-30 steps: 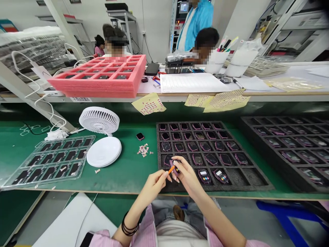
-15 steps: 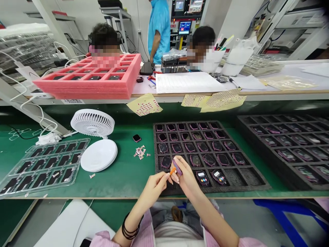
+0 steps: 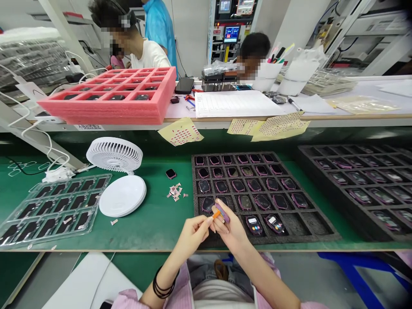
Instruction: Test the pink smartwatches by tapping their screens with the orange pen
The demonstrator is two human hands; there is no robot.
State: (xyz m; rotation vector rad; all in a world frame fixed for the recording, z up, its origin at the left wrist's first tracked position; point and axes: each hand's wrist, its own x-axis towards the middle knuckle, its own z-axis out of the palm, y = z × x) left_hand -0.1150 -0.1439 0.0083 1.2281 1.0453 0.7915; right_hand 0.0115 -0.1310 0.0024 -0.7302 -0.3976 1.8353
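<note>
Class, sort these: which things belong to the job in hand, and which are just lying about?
Seemingly in the job:
orange stick-like tool in left hand
purple watch case in right hand
dark grey foam tray

Probably lying about:
round white plastic fan
red-dotted yellow paper sheet

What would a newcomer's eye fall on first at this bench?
Probably the bright pink foam tray on the raised shelf, upper left. Below it, a white fan stands on the green bench, with a dark tray of purple-rimmed watches farther right. Over that tray's near edge, the left hand holds an orange tool to a purple piece in the right hand.
</note>
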